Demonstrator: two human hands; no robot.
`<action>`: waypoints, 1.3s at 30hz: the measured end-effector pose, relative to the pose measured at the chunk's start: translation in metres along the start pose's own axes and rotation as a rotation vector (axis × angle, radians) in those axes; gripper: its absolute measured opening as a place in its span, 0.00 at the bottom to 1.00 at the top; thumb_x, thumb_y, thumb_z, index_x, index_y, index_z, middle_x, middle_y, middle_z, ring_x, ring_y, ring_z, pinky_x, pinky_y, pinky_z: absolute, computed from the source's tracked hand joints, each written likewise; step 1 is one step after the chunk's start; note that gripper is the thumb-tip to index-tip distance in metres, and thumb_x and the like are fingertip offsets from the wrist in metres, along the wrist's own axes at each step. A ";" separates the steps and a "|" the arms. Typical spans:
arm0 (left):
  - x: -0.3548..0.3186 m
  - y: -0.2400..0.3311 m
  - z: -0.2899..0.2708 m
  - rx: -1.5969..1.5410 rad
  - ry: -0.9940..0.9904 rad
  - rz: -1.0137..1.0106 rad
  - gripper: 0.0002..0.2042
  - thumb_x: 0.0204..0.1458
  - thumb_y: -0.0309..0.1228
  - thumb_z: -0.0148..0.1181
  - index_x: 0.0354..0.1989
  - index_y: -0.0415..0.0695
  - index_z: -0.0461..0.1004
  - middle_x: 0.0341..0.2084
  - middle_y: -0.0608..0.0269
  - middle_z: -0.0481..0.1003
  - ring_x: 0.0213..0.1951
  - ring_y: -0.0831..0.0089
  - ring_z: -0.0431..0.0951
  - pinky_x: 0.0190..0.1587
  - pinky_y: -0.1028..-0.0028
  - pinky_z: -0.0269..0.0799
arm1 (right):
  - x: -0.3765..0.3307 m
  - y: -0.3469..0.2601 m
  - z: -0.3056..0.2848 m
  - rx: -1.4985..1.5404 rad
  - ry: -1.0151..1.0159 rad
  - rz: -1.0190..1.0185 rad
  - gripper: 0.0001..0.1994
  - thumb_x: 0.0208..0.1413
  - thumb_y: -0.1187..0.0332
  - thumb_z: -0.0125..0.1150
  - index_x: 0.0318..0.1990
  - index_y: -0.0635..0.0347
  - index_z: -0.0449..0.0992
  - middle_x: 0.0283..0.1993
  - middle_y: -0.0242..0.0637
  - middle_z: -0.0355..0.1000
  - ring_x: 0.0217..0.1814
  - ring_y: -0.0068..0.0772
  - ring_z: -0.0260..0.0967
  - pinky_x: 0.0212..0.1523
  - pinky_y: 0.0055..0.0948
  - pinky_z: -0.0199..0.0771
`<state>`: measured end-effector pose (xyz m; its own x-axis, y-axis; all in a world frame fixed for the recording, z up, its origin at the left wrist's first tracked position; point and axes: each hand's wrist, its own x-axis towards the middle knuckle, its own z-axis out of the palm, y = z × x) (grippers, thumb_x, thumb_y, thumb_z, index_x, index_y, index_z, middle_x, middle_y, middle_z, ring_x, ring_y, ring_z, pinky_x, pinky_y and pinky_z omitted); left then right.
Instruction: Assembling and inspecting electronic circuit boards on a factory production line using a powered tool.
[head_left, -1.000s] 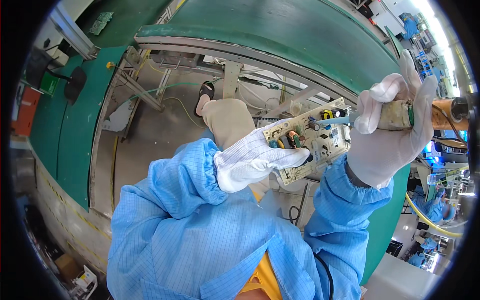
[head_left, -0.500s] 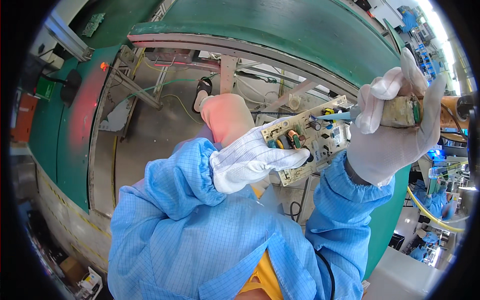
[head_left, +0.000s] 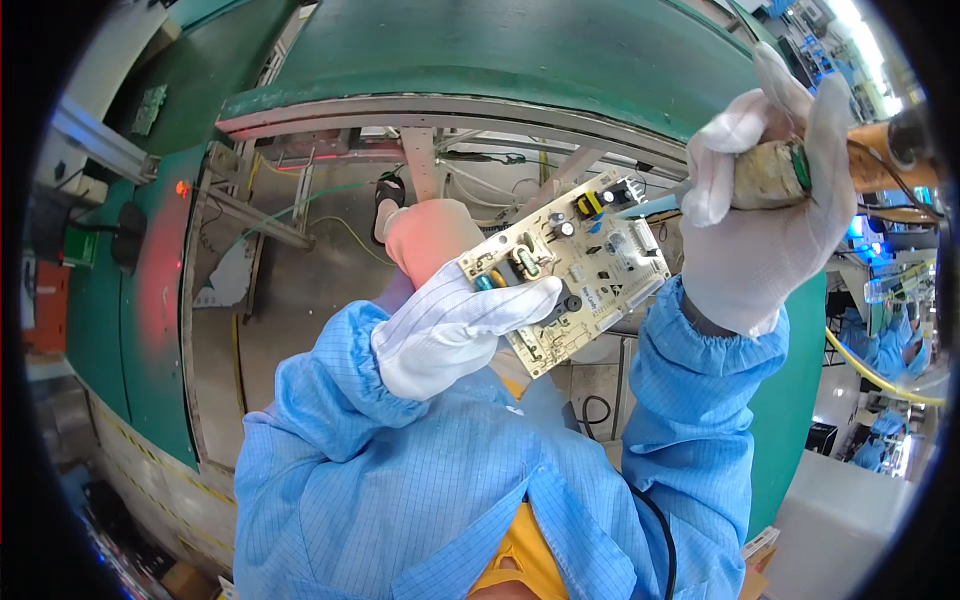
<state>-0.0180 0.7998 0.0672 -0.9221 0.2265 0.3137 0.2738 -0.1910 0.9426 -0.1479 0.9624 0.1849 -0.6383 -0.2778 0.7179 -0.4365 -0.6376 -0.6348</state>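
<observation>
A beige circuit board [head_left: 588, 268] is tilted in front of my chest, its component side in view. My left hand [head_left: 450, 325], in a white striped glove, grips its left end, thumb across the top and fingers underneath. Up at the right, my gloved right hand [head_left: 745, 235] is closed round a tool with a worn, tape-wrapped body [head_left: 772, 176]. A pale blue, narrow tip [head_left: 650, 206] sticks out of this hand toward the board's upper right corner, near a yellow-and-black transformer [head_left: 592, 203]. Whether the tip touches the board I cannot tell.
A green-topped bench [head_left: 480, 50] with a metal edge runs across the far side. Another green bench [head_left: 150, 330] stands at the left. An orange-brown cylindrical part [head_left: 885, 160] lies beyond my right hand. A yellow hose [head_left: 880, 378] curves at the right.
The board and my left hand have shifted left, and the board's face shows more fully. My right hand has risen slightly in the picture with the tool. The whole view has turned a little.
</observation>
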 end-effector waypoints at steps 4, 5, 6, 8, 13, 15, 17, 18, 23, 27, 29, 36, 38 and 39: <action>0.004 0.001 0.001 0.217 -0.063 0.309 0.15 0.59 0.20 0.51 0.55 0.37 0.69 0.52 0.56 0.71 0.52 0.71 0.73 0.55 0.75 0.69 | -0.001 0.000 0.001 0.061 0.032 0.007 0.25 0.68 0.59 0.36 0.51 0.75 0.71 0.25 0.40 0.68 0.12 0.22 0.57 0.12 0.20 0.58; 0.003 0.008 0.005 -0.203 0.057 -0.105 0.15 0.59 0.20 0.51 0.55 0.37 0.69 0.52 0.56 0.71 0.53 0.71 0.73 0.54 0.75 0.69 | -0.002 0.001 0.003 0.058 0.095 0.004 0.24 0.68 0.59 0.36 0.52 0.75 0.71 0.25 0.41 0.68 0.13 0.22 0.57 0.12 0.20 0.59; 0.003 0.014 0.009 -0.617 0.182 -0.525 0.15 0.59 0.20 0.51 0.55 0.37 0.69 0.52 0.56 0.71 0.53 0.71 0.72 0.54 0.74 0.69 | -0.003 0.006 0.006 0.055 0.099 0.000 0.24 0.68 0.59 0.36 0.52 0.75 0.71 0.25 0.41 0.68 0.13 0.22 0.57 0.12 0.20 0.59; 0.000 0.009 0.008 -0.646 0.179 -0.537 0.15 0.59 0.22 0.53 0.55 0.37 0.69 0.51 0.57 0.72 0.52 0.72 0.73 0.54 0.75 0.70 | -0.002 0.017 0.008 -0.088 0.078 -0.297 0.22 0.68 0.61 0.36 0.53 0.71 0.71 0.29 0.43 0.71 0.13 0.22 0.60 0.13 0.18 0.64; 0.010 0.029 0.019 -0.785 0.180 -0.541 0.17 0.57 0.25 0.57 0.55 0.38 0.69 0.47 0.62 0.74 0.48 0.75 0.75 0.52 0.76 0.70 | -0.013 -0.019 0.014 -0.869 0.086 -0.012 0.21 0.67 0.62 0.36 0.55 0.66 0.71 0.33 0.47 0.73 0.14 0.22 0.61 0.14 0.18 0.67; 0.013 0.032 0.022 -0.850 0.188 -0.494 0.18 0.56 0.25 0.59 0.55 0.40 0.68 0.45 0.64 0.75 0.46 0.77 0.75 0.50 0.77 0.71 | -0.013 -0.014 0.013 -0.822 0.100 -0.052 0.21 0.68 0.62 0.36 0.54 0.66 0.72 0.33 0.47 0.73 0.13 0.23 0.61 0.13 0.18 0.66; 0.013 0.031 0.022 -0.842 0.212 -0.519 0.18 0.56 0.25 0.59 0.55 0.40 0.68 0.44 0.64 0.75 0.46 0.77 0.75 0.50 0.77 0.71 | -0.011 -0.010 0.010 -0.777 0.113 -0.089 0.21 0.68 0.62 0.36 0.54 0.67 0.72 0.32 0.47 0.73 0.12 0.23 0.60 0.13 0.18 0.66; 0.013 0.030 0.022 -0.835 0.238 -0.541 0.18 0.55 0.24 0.60 0.55 0.40 0.69 0.44 0.64 0.75 0.46 0.77 0.75 0.50 0.77 0.71 | -0.010 -0.008 0.009 -0.776 0.114 -0.088 0.21 0.68 0.62 0.36 0.54 0.67 0.72 0.32 0.47 0.73 0.12 0.23 0.60 0.13 0.18 0.66; 0.009 0.020 0.019 -0.801 0.251 -0.541 0.17 0.55 0.24 0.60 0.53 0.39 0.70 0.45 0.63 0.75 0.47 0.76 0.75 0.52 0.76 0.70 | -0.002 -0.002 -0.005 -0.343 -0.060 -0.111 0.21 0.68 0.61 0.35 0.53 0.68 0.72 0.32 0.47 0.73 0.12 0.23 0.60 0.13 0.18 0.66; -0.001 0.000 0.012 -0.784 0.257 -0.454 0.17 0.56 0.25 0.59 0.54 0.38 0.70 0.46 0.62 0.75 0.48 0.76 0.74 0.52 0.75 0.70 | 0.000 0.000 -0.007 -0.084 -0.158 -0.123 0.22 0.68 0.61 0.35 0.53 0.68 0.72 0.32 0.47 0.72 0.12 0.23 0.60 0.12 0.18 0.66; -0.007 -0.009 0.013 -0.803 0.288 -0.421 0.17 0.56 0.26 0.59 0.54 0.38 0.70 0.45 0.62 0.75 0.48 0.77 0.74 0.51 0.76 0.70 | -0.001 0.005 0.008 -0.066 0.146 -0.143 0.22 0.68 0.61 0.34 0.53 0.69 0.72 0.31 0.47 0.72 0.12 0.23 0.60 0.12 0.18 0.65; 0.007 0.021 0.011 -0.716 0.287 -0.455 0.16 0.57 0.28 0.59 0.53 0.39 0.71 0.43 0.65 0.75 0.45 0.80 0.73 0.48 0.79 0.70 | -0.003 0.009 0.017 -0.089 0.414 -0.168 0.21 0.68 0.62 0.35 0.54 0.69 0.71 0.30 0.47 0.71 0.13 0.23 0.60 0.12 0.17 0.65; 0.006 0.022 0.011 -0.718 0.280 -0.460 0.17 0.57 0.30 0.59 0.54 0.39 0.71 0.43 0.64 0.75 0.46 0.79 0.73 0.48 0.79 0.70 | -0.003 0.006 0.010 -0.112 0.288 -0.166 0.20 0.68 0.63 0.36 0.54 0.68 0.71 0.31 0.46 0.71 0.14 0.23 0.61 0.12 0.17 0.65; 0.005 0.022 0.010 -0.719 0.273 -0.463 0.18 0.57 0.32 0.60 0.55 0.40 0.70 0.44 0.63 0.75 0.47 0.77 0.74 0.49 0.78 0.70 | -0.003 0.005 0.006 -0.122 0.224 -0.164 0.20 0.68 0.63 0.36 0.54 0.68 0.71 0.31 0.46 0.71 0.14 0.23 0.61 0.13 0.17 0.65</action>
<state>-0.0137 0.8067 0.0908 -0.9556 0.2119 -0.2049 -0.2946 -0.7095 0.6401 -0.1447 0.9562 0.1816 -0.6710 -0.0036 0.7414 -0.6099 -0.5660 -0.5547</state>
